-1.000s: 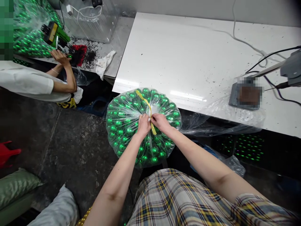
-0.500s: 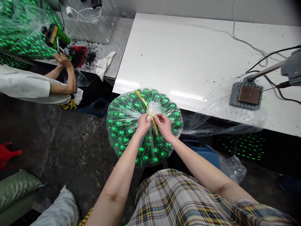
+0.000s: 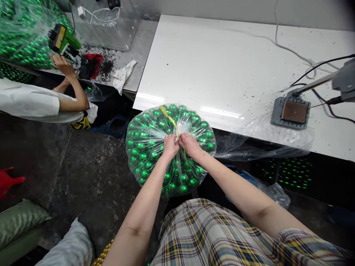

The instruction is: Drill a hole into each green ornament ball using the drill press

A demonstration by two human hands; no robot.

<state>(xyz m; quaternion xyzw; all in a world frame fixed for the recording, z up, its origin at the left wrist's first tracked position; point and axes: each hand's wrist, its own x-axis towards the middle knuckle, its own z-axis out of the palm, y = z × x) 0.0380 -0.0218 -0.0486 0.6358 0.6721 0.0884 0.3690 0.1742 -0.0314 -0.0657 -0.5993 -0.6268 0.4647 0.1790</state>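
A round clear plastic bag (image 3: 144, 147) full of shiny green balls rests at the front edge of the white table. My left hand (image 3: 171, 146) is closed on the gathered plastic at the bag's middle. Right beside it, my right hand (image 3: 190, 144) is closed, its fingertips pressed at the same gathered spot. A yellow strip (image 3: 169, 117) runs from the bag's far side down to my fingers, and its lower end shows partly under my right hand. Exactly what my right fingertips pinch is hidden.
A grey device with a brown plate (image 3: 294, 112) stands on the white table (image 3: 222, 70) at right, near loose plastic film (image 3: 241, 142). At left, a person's hands (image 3: 63, 66) work by a green machine (image 3: 66, 40). A white cloth (image 3: 124, 77) lies nearby.
My right hand has moved slightly left against my left hand, covering part of the yellow strip, which now bends at my fingers. The other person's hands have moved up and left.
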